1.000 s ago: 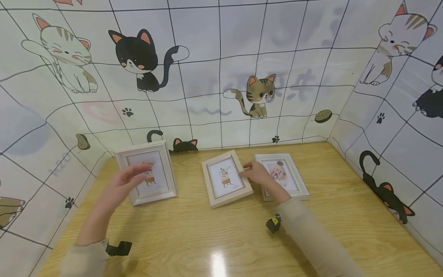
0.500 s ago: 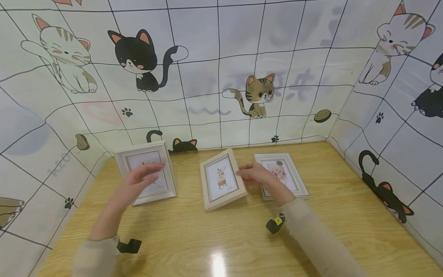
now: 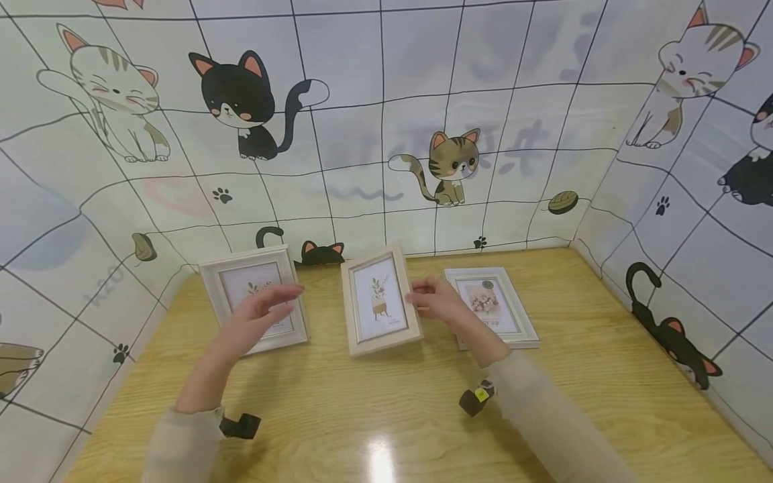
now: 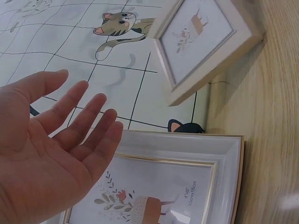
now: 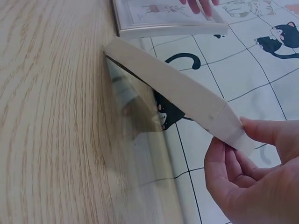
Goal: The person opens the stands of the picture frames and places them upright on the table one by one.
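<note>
My right hand (image 3: 439, 300) pinches the right edge of the middle cream frame (image 3: 351, 308), which stands tilted on the table. In the right wrist view the thumb and fingers of the right hand (image 5: 257, 163) hold the upper part of the frame's side (image 5: 173, 84). My left hand (image 3: 256, 318) hovers in front of the left white frame (image 3: 300, 330), holding nothing. Its fingers are spread and slightly bent in the left wrist view, where the left hand (image 4: 56, 144) is beside the white frame (image 4: 229, 154) and the cream frame (image 4: 210, 74) leans above.
A third white frame (image 3: 525, 322) with a pink flower picture lies at the right, partly behind my right hand. The wooden table (image 3: 338, 416) meets a cat-patterned sheet (image 3: 356, 147) at the back and sides.
The middle frame has been raised more upright and moved a little left and back, with my right hand following. My left hand has moved to the right across the left frame.
</note>
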Tool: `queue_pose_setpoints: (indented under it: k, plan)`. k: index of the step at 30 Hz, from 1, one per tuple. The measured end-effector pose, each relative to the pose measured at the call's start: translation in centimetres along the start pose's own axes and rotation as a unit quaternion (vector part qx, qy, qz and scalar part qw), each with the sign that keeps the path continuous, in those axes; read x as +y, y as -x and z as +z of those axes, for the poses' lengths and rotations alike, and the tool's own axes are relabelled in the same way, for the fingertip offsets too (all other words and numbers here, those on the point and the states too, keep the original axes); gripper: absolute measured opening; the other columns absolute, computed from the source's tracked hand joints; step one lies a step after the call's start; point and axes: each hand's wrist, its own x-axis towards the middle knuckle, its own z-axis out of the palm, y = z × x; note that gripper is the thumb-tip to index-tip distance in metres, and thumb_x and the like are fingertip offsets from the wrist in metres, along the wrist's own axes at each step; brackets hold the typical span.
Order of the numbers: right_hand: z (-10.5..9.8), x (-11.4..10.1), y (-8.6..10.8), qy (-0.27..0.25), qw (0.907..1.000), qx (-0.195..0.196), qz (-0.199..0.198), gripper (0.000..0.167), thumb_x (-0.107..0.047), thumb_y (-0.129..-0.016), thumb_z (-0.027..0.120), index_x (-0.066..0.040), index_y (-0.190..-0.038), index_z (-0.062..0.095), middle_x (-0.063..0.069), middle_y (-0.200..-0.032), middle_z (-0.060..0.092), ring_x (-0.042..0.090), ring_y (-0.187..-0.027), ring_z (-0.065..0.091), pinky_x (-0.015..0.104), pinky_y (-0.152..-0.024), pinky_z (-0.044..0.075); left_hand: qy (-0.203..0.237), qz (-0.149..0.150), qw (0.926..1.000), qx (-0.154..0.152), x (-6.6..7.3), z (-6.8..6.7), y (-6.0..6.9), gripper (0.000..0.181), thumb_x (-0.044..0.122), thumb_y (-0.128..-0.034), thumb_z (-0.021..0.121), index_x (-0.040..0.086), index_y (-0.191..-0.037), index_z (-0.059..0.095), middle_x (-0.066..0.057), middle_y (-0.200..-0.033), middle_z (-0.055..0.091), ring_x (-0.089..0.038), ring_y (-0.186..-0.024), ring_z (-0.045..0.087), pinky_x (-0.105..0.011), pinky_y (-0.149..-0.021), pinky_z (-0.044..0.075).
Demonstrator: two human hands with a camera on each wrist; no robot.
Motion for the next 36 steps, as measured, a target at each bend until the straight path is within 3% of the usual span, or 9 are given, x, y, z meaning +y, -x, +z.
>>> queue_pose_setpoints:
  k: [7, 12, 18, 20, 27, 33, 36]
  plan:
    - [0.8, -0.4, 0.2, 0.023, 0.9958, 0.057, -0.068, 0.039, -0.005, -0.094, 0.065, 0.008, -0.129, 0.053, 0.019, -0.119, 0.058, 0.011, -0.086, 0.061, 0.021, -0.078, 0.060, 0.006, 0.006, 0.9999, -0.009, 0.0, 0.7, -0.3, 0.034, 0.010, -0.1027, 0.052, -0.004, -0.133, 0.056, -0.023, -0.138, 0.058, -0.002, -0.121, 0.057, -0.009, -0.099, 0.044]
    - [1.3, -0.5, 0.5, 0.043, 0.9891, 0.082, -0.115, 0.036, -0.004, -0.092, 0.067, 0.008, -0.124, 0.056, 0.022, -0.116, 0.061, 0.012, -0.084, 0.066, 0.022, -0.072, 0.061, 0.014, 0.006, 0.9998, -0.013, -0.1, 1.1, -0.7, 0.034, 0.011, -0.1022, 0.054, 0.000, -0.134, 0.057, -0.022, -0.140, 0.057, 0.000, -0.121, 0.057, -0.009, -0.099, 0.045]
    - [1.9, -0.6, 0.7, 0.052, 0.9846, 0.111, -0.125, 0.035, -0.007, -0.091, 0.070, 0.003, -0.123, 0.058, 0.019, -0.117, 0.062, 0.019, -0.090, 0.069, 0.025, -0.074, 0.061, 0.009, 0.000, 0.9998, -0.017, 0.0, 1.6, -1.0, 0.034, 0.013, -0.1022, 0.054, 0.003, -0.135, 0.057, -0.019, -0.140, 0.059, -0.029, -0.127, 0.057, -0.010, -0.099, 0.046]
    - [2.0, -0.6, 0.7, 0.058, 0.9822, 0.120, -0.132, 0.034, -0.007, -0.091, 0.071, 0.002, -0.121, 0.059, 0.019, -0.116, 0.063, 0.024, -0.093, 0.069, 0.028, -0.075, 0.062, 0.005, 0.000, 0.9998, -0.018, 0.0, 1.7, -1.1, 0.034, 0.012, -0.1021, 0.054, 0.002, -0.135, 0.057, -0.018, -0.139, 0.059, -0.033, -0.127, 0.057, -0.011, -0.098, 0.047]
    - [2.6, -0.4, 0.7, 0.086, 0.9717, 0.148, -0.163, 0.033, -0.005, -0.089, 0.072, 0.001, -0.120, 0.061, 0.020, -0.115, 0.064, 0.033, -0.099, 0.069, 0.033, -0.078, 0.063, -0.008, -0.004, 0.9998, -0.018, 0.4, 1.9, -1.2, 0.034, 0.015, -0.1022, 0.055, 0.005, -0.135, 0.058, -0.015, -0.138, 0.061, -0.013, -0.123, 0.059, -0.013, -0.099, 0.047]
    - [3.2, 0.0, 0.9, 0.092, 0.9645, 0.155, -0.193, 0.033, -0.005, -0.089, 0.072, 0.001, -0.120, 0.060, 0.018, -0.114, 0.065, 0.032, -0.102, 0.067, 0.036, -0.084, 0.063, -0.004, -0.006, 0.9997, -0.023, 0.6, 2.2, -1.4, 0.034, 0.018, -0.1028, 0.055, 0.006, -0.135, 0.058, -0.014, -0.139, 0.060, -0.029, -0.127, 0.057, -0.012, -0.099, 0.047]
    - [3.6, 0.0, 1.1, 0.091, 0.9601, 0.157, -0.213, 0.032, -0.003, -0.089, 0.072, 0.003, -0.118, 0.060, 0.019, -0.112, 0.066, 0.031, -0.101, 0.066, 0.036, -0.085, 0.063, 0.008, -0.003, 0.9996, -0.028, 0.6, 2.4, -1.6, 0.035, 0.016, -0.1028, 0.054, 0.002, -0.135, 0.056, -0.017, -0.140, 0.059, -0.019, -0.126, 0.059, -0.012, -0.100, 0.047]
